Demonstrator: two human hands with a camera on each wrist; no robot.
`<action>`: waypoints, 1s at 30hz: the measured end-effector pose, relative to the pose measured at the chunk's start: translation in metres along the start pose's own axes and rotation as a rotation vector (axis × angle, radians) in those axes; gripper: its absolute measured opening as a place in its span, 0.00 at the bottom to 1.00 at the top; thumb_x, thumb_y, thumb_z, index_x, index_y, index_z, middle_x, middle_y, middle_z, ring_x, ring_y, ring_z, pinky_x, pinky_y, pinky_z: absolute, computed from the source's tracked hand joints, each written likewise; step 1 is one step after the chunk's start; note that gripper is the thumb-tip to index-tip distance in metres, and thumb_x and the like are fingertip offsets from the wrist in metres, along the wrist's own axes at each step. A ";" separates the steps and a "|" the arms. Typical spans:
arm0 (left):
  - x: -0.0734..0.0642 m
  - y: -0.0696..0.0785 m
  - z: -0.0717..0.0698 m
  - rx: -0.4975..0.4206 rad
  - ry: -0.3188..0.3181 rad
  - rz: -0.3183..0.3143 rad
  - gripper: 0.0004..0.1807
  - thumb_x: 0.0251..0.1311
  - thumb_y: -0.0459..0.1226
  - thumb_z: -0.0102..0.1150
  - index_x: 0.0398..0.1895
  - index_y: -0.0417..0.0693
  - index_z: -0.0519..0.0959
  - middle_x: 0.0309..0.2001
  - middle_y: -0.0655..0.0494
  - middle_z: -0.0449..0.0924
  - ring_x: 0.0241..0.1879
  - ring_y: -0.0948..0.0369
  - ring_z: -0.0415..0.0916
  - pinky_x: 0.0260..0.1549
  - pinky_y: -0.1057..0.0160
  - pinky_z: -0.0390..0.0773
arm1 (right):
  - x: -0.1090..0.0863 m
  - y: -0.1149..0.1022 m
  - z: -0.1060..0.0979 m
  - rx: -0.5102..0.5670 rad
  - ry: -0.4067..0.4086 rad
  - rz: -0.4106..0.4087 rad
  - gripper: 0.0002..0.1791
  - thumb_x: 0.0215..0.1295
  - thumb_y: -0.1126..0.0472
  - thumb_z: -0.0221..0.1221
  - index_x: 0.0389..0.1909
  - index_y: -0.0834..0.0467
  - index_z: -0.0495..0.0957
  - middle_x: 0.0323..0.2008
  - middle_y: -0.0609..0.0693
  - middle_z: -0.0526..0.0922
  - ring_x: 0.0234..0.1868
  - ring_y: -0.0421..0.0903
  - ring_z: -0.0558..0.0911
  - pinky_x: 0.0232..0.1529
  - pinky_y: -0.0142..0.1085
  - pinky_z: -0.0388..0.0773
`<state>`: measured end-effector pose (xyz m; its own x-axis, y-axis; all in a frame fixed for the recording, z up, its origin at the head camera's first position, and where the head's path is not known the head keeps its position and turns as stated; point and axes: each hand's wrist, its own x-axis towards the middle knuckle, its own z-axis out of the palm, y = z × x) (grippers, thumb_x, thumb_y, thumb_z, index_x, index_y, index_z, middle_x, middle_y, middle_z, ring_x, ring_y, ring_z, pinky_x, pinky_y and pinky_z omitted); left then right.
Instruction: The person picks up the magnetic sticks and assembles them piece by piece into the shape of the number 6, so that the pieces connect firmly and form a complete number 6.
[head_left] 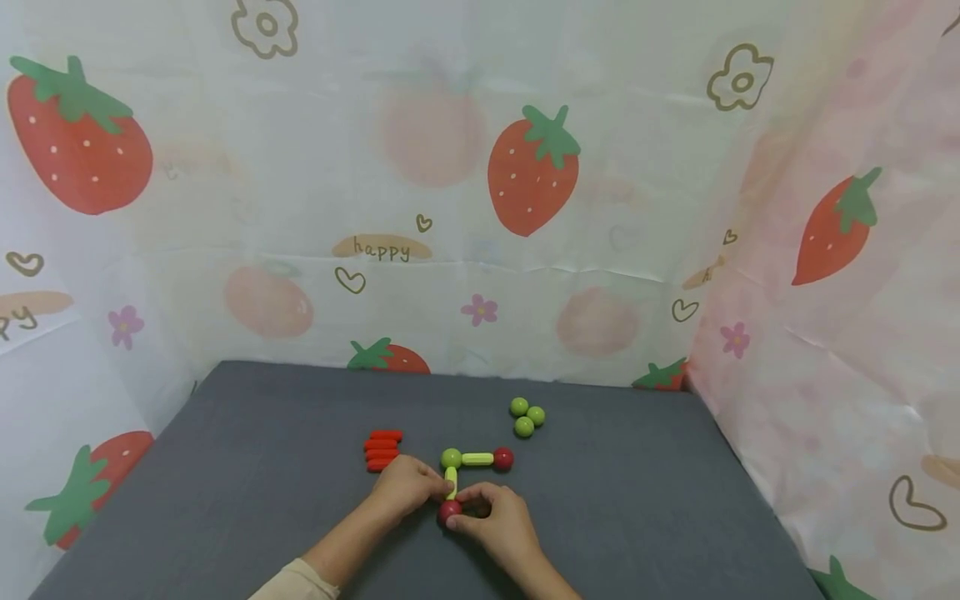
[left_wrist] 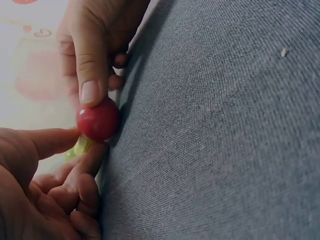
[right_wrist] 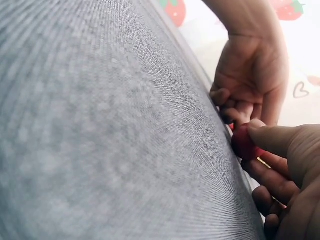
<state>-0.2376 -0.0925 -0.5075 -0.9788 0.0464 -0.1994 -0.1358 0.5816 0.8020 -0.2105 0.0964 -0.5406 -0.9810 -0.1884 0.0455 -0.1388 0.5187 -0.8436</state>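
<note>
On a grey table [head_left: 637,500], well in from the left edge, four red sticks [head_left: 381,445] lie unused; the left hand [head_left: 408,487] pinches a yellow rod [head_left: 452,475] below a green corner ball [head_left: 452,458]; the right hand [head_left: 504,521] grips the near red ball [head_left: 448,511], its joint hidden; a second rod [head_left: 477,459] and another red ball [head_left: 503,458] complete an L; three loose green balls [head_left: 524,427] remain towards the far edge.

Pale curtain [head_left: 337,125] (printed strawberries [head_left: 531,183], hearts [head_left: 349,281], flowers [head_left: 479,310]) behind a grey tabletop [head_left: 637,500]

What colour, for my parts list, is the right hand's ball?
Red ball, best seen in the left wrist view.
</note>
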 end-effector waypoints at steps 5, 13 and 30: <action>-0.005 -0.002 -0.005 -0.004 -0.030 0.066 0.07 0.54 0.41 0.75 0.30 0.47 0.91 0.37 0.58 0.87 0.32 0.62 0.74 0.32 0.63 0.73 | 0.000 -0.001 0.000 -0.005 -0.004 0.001 0.16 0.48 0.52 0.80 0.38 0.48 0.88 0.33 0.40 0.86 0.33 0.37 0.81 0.34 0.33 0.77; -0.010 -0.009 -0.011 -0.088 -0.082 0.139 0.07 0.55 0.36 0.74 0.35 0.43 0.89 0.34 0.57 0.85 0.33 0.61 0.75 0.31 0.62 0.74 | -0.001 -0.001 -0.002 -0.006 -0.015 0.004 0.16 0.49 0.53 0.80 0.38 0.48 0.87 0.34 0.42 0.86 0.33 0.38 0.80 0.34 0.33 0.76; -0.009 -0.036 -0.054 -0.079 -0.026 0.212 0.11 0.62 0.38 0.71 0.46 0.45 0.86 0.37 0.58 0.85 0.36 0.62 0.80 0.35 0.60 0.79 | -0.002 -0.001 0.000 -0.030 -0.005 0.009 0.16 0.49 0.54 0.80 0.38 0.48 0.88 0.33 0.41 0.85 0.33 0.39 0.77 0.34 0.33 0.74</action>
<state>-0.2319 -0.1580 -0.5042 -0.9827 0.1819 -0.0350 0.0599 0.4909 0.8691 -0.2089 0.0963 -0.5395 -0.9816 -0.1876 0.0358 -0.1343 0.5448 -0.8277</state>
